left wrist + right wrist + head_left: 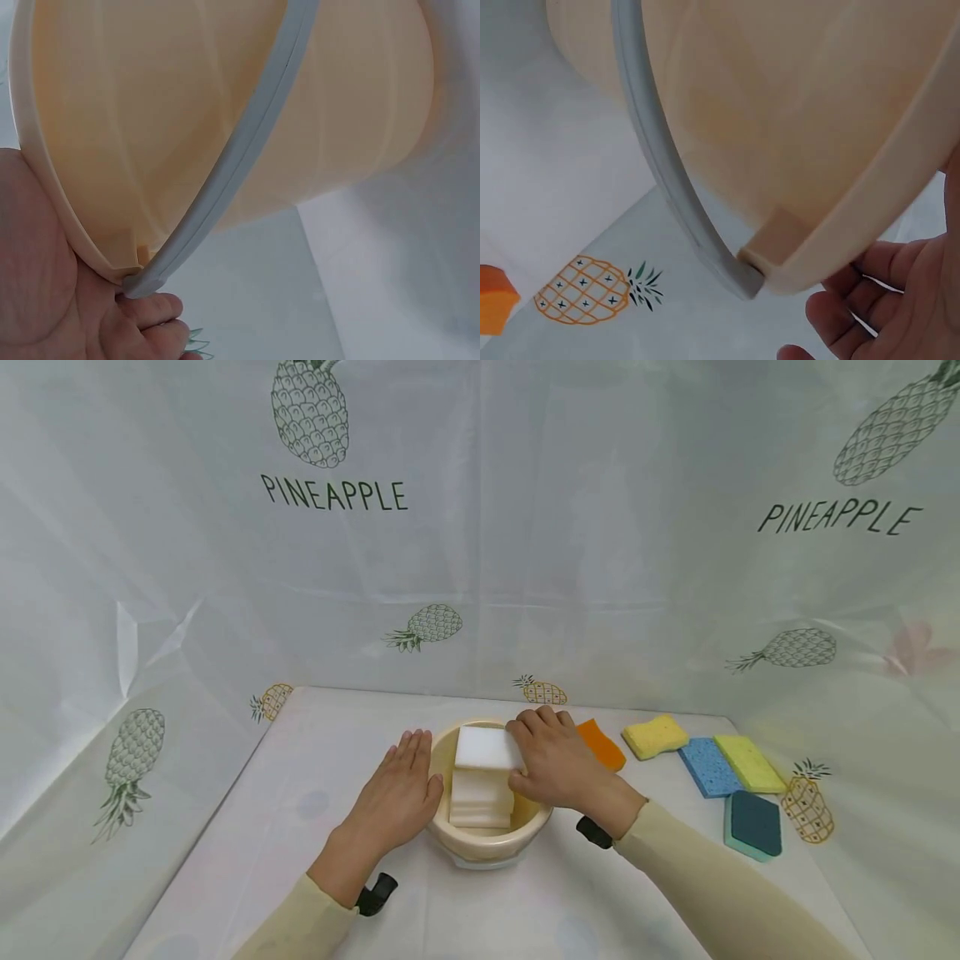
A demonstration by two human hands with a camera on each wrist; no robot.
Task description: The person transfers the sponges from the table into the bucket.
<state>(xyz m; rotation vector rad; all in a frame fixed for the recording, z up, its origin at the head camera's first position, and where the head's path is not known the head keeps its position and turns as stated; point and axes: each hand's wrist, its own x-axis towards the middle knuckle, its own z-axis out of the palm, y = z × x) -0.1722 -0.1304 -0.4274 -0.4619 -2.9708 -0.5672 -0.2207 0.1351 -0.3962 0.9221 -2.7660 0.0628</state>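
A cream bucket (483,852) with a grey handle (251,124) stands on the table. Several white sponges lie stacked inside, and a brighter white sponge (486,747) is on top, its right end partly hidden. My left hand (405,789) lies along the bucket's left rim, fingers extended in the head view. Reaching over the right rim, my right hand (558,760) grips the top sponge's right end between forefinger and thumb. In the right wrist view, other fingers (840,319) curl loosely outside the rim; the sponge is hidden there.
Right of the bucket lie an orange sponge (602,746), a yellow sponge (655,737), a blue sponge (710,767), a lime sponge (750,764) and a dark green scouring sponge (753,825). Behind the table hangs a pineapple-print sheet (600,568).
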